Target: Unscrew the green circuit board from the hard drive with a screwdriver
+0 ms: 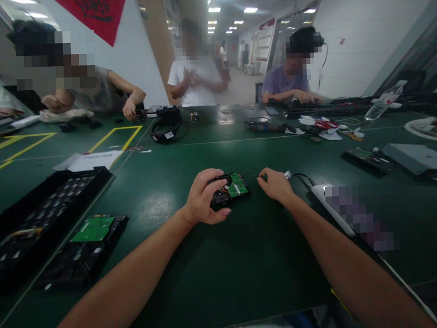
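Note:
My left hand (pixel 207 198) is wrapped round a hard drive (pixel 238 185), with the thumb on its near side and the fingers over its top. The drive's green circuit board faces up. To its right, a small gap away, my right hand (pixel 274 183) is closed in a pinch just above the table. Something small and dark shows at its fingertips, too small to name. Behind the right wrist, a black cable (pixel 302 175) with a white tag runs to a white-edged flat device (pixel 335 210), whose top is blurred out.
At left lie a long black tray (pixel 12 224) and more drives with a green board (pixel 93 229). Another drive (pixel 369 159) and a grey box (pixel 415 157) sit at right. A headset (pixel 166 130), cables (pixel 258 124) and a plastic bottle (pixel 384 101) lie farther back. Several people are across the table.

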A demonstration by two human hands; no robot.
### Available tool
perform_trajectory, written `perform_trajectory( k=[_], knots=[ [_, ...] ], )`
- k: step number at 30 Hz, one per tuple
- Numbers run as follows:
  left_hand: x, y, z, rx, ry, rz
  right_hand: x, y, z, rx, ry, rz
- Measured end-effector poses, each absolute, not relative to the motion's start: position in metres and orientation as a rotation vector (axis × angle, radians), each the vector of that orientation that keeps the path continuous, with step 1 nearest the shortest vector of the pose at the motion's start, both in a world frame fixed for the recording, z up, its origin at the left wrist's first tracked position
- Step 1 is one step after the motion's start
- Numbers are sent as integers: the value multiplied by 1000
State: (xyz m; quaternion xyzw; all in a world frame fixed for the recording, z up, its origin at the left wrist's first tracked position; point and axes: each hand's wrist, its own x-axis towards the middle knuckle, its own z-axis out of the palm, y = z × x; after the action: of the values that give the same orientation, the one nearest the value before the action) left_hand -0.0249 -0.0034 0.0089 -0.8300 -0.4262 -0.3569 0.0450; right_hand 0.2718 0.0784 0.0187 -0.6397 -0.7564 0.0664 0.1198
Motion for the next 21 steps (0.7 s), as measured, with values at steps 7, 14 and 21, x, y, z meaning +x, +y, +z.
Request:
perform_trajectory(
  k=[7,14,21],
  knots=[
    [-9,4,14,-2586,-1453,-889,268,78,21,-1860,-2223,189],
    [-7,0,7,-2614,-1568,-666,265,76,25,-1841,-2236,208],
    [-14,3,11,-2697,-1428,-602,261,58,42,-1528,-2332,337]
  ],
)
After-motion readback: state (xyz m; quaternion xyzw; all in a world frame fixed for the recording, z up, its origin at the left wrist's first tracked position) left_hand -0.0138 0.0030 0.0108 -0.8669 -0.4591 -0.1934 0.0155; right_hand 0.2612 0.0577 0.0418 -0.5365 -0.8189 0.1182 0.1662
